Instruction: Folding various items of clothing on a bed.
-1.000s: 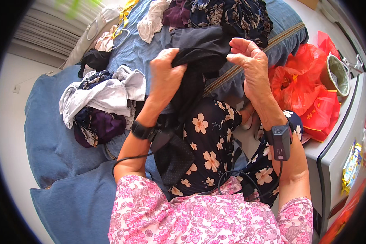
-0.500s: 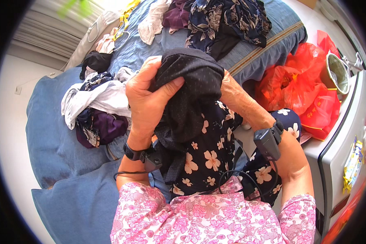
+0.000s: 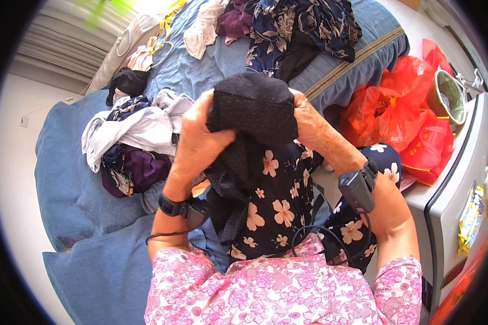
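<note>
A black garment (image 3: 255,108) with a fine dotted weave is held up between my two hands above my lap. Its upper part is spread broad and its edge folds over, while the lower part hangs in folds down to my floral trousers (image 3: 283,213). My left hand (image 3: 200,132) grips its left side, with the thumb bent in against the cloth and the other fingertips hidden behind it. At the right edge, my right hand (image 3: 307,120) is closed on the cloth, its fingertips partly out of sight. What kind of garment it is cannot be made out.
Crumpled clothes, including a white garment (image 3: 135,130) and a purple one (image 3: 146,167), lie on the blue bedding (image 3: 70,173) at left. A dark leaf-patterned garment (image 3: 320,30) lies at the far side. Red plastic bags (image 3: 387,108) stand right, beside a white cabinet (image 3: 444,216).
My left hand has shifted slightly down, its thumb tucking into the cloth. The top of the black garment has flattened and spread wider, and my right-hand fingers show more.
</note>
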Action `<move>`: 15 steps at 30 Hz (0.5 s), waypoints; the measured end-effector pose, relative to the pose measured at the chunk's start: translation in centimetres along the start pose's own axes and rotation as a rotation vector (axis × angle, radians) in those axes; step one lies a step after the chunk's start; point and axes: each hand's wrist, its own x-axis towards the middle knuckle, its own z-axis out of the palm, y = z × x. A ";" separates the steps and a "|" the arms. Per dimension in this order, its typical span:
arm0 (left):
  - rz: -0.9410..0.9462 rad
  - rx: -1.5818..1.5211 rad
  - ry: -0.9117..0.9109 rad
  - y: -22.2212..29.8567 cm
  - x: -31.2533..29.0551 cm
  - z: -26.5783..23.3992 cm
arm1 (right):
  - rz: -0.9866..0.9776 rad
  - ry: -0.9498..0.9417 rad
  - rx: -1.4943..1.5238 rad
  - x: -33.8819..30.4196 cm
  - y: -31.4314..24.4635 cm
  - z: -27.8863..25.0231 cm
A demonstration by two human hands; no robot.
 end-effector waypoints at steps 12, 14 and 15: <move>0.631 1.464 0.909 -0.3 9.1 -19.9 | -0.143 0.388 -0.174 0.5 -3.7 -2.2; 0.558 1.646 1.014 -1.4 9.8 -23.9 | -0.128 0.396 -0.154 0.7 -3.7 -2.1; 0.468 1.743 1.011 -2.5 10.1 -25.7 | -0.128 0.395 -0.158 0.8 -3.6 -2.2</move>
